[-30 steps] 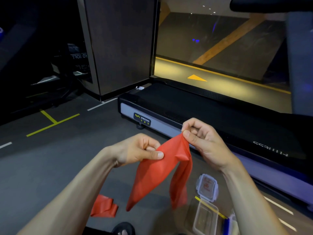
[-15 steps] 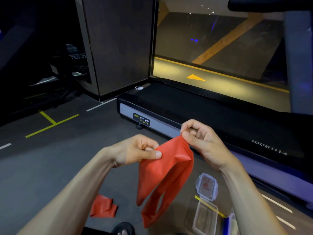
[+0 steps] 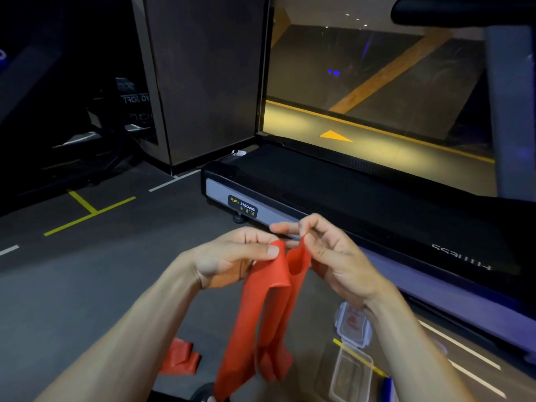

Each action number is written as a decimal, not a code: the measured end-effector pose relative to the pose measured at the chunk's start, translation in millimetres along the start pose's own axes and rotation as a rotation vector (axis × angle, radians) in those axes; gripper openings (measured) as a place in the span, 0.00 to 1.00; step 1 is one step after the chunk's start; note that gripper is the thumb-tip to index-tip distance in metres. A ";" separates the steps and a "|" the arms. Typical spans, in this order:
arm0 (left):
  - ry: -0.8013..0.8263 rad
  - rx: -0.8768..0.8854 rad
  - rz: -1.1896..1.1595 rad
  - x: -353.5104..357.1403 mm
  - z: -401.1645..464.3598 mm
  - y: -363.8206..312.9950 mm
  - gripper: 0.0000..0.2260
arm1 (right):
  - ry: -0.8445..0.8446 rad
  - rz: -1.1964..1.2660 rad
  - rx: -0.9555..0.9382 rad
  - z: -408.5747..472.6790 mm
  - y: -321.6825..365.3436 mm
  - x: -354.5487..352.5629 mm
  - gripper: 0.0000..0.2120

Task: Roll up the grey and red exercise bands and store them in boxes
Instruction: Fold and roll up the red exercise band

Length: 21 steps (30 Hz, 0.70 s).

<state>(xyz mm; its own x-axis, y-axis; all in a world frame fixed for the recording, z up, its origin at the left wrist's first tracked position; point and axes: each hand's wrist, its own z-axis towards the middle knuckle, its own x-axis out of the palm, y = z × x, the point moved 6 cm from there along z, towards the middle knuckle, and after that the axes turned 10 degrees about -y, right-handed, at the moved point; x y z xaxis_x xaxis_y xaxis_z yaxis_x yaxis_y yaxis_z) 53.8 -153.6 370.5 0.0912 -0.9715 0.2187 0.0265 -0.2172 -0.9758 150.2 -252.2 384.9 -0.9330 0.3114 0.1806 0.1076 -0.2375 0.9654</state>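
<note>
While both pinch its top edge — left hand (image 3: 232,256), right hand (image 3: 333,253) — red band (image 3: 261,323) hangs doubled, creased.

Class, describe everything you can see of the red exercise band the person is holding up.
The thin, matt red rubbery exercise band hangs unrolled in the air above the dark floor. Its top edge is pinched in two places: by the left hand between thumb and fingers, and by the right hand at its fingertips. Between the grips it dips in a small fold. Below, it drops in long limp strips, creased and bunched at the bottom.
</note>
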 end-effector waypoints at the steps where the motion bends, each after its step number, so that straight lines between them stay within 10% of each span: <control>1: -0.001 -0.007 0.025 -2.3 1.6 3.6 0.07 | 0.010 -0.037 -0.012 1.0 -0.2 4.9 0.05; 14: -0.031 -0.103 0.322 -19.5 -4.8 16.8 0.08 | 0.026 -0.648 -0.103 3.8 -5.7 4.5 0.02; 21: -0.018 -0.128 0.574 -31.9 -12.6 23.1 0.12 | -0.077 -0.502 -0.176 -1.1 17.4 -13.9 0.03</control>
<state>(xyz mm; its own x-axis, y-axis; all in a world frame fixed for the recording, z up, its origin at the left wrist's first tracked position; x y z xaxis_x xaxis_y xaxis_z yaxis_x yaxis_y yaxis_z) 39.0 -128.7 340.9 0.0723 -0.9354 -0.3460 -0.1525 0.3325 -0.9307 164.7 -261.7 399.1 -0.8261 0.4916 -0.2755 -0.4109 -0.1909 0.8914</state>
